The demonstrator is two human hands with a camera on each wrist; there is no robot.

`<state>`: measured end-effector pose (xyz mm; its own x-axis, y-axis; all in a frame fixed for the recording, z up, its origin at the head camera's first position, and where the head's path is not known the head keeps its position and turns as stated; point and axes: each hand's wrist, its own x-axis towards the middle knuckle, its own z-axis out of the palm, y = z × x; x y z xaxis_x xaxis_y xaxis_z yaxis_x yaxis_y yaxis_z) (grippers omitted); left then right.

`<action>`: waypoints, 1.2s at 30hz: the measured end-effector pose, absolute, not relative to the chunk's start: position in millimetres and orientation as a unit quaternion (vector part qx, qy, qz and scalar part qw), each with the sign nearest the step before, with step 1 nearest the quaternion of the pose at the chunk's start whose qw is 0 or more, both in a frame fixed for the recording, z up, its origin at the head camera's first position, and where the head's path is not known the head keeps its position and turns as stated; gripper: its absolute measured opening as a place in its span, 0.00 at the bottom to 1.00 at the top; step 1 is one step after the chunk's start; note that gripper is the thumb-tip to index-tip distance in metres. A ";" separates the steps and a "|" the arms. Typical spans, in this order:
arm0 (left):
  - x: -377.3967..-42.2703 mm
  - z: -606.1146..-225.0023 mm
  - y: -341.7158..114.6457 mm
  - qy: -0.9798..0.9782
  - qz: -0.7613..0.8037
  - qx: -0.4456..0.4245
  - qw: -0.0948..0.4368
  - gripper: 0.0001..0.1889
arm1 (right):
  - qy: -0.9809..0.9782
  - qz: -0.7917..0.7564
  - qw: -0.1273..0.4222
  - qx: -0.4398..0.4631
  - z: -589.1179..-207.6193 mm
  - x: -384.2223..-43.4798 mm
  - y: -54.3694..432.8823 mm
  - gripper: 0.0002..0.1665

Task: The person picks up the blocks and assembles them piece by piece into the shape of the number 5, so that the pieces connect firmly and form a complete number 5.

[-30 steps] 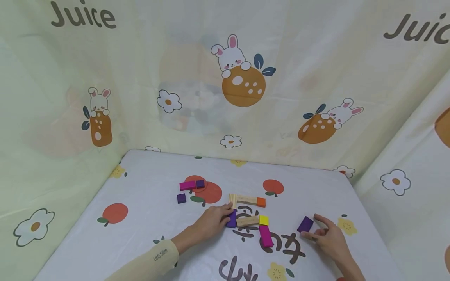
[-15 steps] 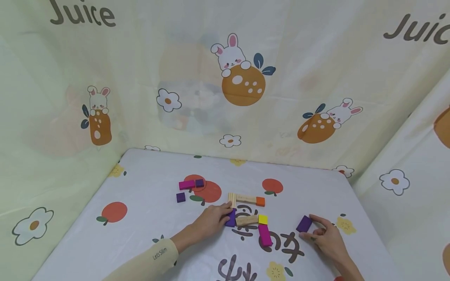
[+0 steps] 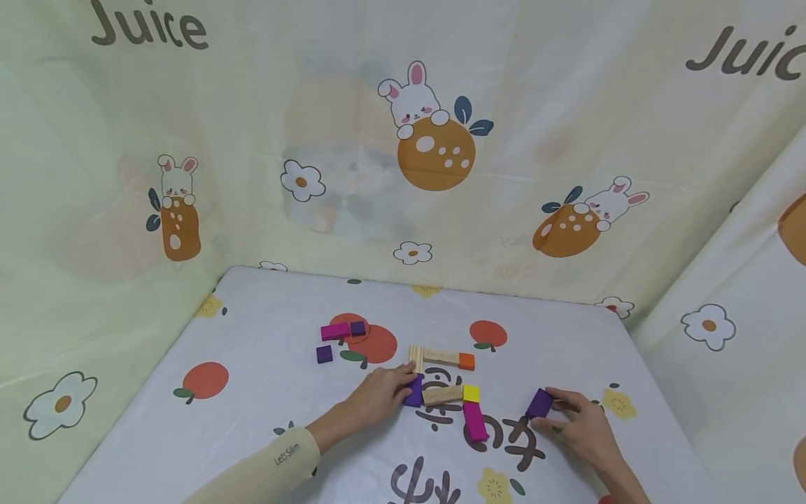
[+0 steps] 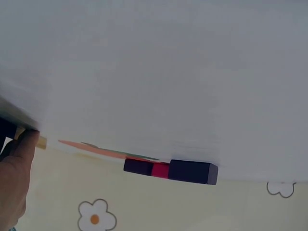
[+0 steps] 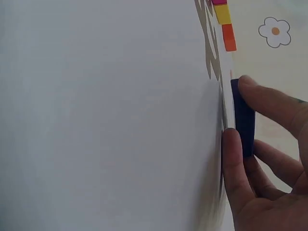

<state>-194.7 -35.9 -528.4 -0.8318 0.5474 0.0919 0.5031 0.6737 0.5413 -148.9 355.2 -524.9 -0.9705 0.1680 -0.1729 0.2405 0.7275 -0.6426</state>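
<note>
While the left hand (image 3: pixel 374 397) reaches in from near left and touches the violet block (image 3: pixel 413 394), we cannot tell whether its fingers pinch; right of the pink block (image 3: pixel 475 421), the right hand (image 3: pixel 581 428) pinches a dark purple block (image 3: pixel 539 404), slightly farther left than before.

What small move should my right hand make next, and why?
Probably bring the dark purple block left toward the magenta block: the right hand already pinches it, and a gap separates it from the magenta block and the adjoining yellow block.
</note>
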 end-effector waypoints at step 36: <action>-194.9 -529.3 -34.5 0.915 0.286 0.280 0.045 0.19 | 0.877 -0.444 0.140 0.119 -497.7 -97.2 274.7 0.46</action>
<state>-194.9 -34.5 -529.3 -0.8394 0.5379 0.0777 0.4864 0.6798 0.5489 -97.2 274.7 -497.7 -0.9322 0.0839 -0.3520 0.3334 0.5771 -0.7455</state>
